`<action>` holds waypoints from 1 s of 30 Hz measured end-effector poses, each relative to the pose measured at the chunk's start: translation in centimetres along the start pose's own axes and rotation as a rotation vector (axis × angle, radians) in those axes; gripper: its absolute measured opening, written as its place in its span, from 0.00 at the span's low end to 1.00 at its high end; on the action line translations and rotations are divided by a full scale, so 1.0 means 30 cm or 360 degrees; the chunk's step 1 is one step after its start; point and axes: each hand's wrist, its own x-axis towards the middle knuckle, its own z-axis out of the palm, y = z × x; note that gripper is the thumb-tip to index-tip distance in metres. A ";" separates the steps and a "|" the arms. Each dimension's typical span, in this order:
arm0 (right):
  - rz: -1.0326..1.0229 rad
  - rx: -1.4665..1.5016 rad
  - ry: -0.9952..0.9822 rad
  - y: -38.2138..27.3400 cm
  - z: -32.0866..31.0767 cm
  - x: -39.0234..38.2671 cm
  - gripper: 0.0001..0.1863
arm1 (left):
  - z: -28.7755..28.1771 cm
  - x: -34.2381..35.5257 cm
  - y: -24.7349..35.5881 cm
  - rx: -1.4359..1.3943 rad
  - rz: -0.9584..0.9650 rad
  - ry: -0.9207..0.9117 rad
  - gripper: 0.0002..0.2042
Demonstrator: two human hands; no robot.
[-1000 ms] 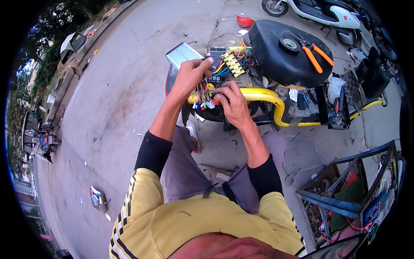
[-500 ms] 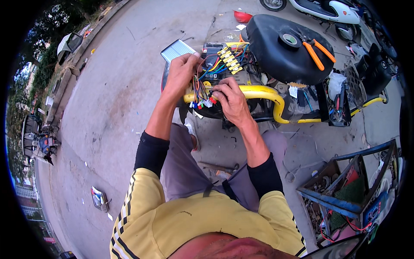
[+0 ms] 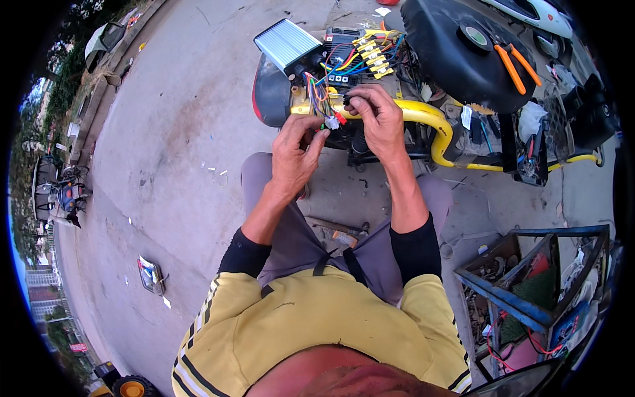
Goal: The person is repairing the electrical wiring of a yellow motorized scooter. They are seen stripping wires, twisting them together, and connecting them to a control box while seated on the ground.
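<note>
Between two bare hands in the upper centre of the frame, a bundle of thin multicoloured wires (image 3: 317, 92) hangs by a yellow tubular frame (image 3: 423, 114), ending in a white connector (image 3: 332, 124) and a red connector (image 3: 340, 118). The right hand (image 3: 380, 122) has its grip pinched on a small black connector (image 3: 346, 100). The left hand (image 3: 297, 149) has thumb and forefinger drawn close at the white connector; whether they clamp it cannot be told.

With so many thin leads crowded together, a wrong pairing looks the likeliest error, and a hard pull on the wires rather than the housings could work a terminal loose. The same tug might drag the silver finned controller (image 3: 286, 43), up and left of the hands, to which the bundle runs. Just right of it, stray contact at the yellow terminal block (image 3: 372, 56) could short a lead, should any be live.

At the upper right, orange-handled pliers (image 3: 508, 69) and a tape roll (image 3: 475, 37) lie loose on a rounded black seat (image 3: 433, 49); a jolt could slide them off.
</note>
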 end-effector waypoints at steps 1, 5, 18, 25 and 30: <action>0.0026 0.0034 -0.0001 0.001 -0.004 -0.002 0.06 | 0.017 0.005 0.012 0.0037 0.0067 -0.0002 0.10; 0.0103 0.0165 -0.0024 0.004 -0.010 0.002 0.06 | 0.068 0.054 0.027 0.0519 0.0229 -0.0005 0.15; 0.0161 0.0445 -0.0071 0.001 0.004 -0.013 0.07 | 0.069 0.027 -0.054 -0.0319 -0.0135 0.0095 0.05; 0.0342 0.0831 -0.0093 -0.002 0.028 -0.023 0.08 | 0.053 0.014 -0.076 -0.1126 -0.0586 0.0236 0.10; 0.0380 0.0940 -0.0088 0.024 0.023 -0.030 0.09 | 0.054 0.038 -0.093 -0.1467 -0.0540 0.0365 0.10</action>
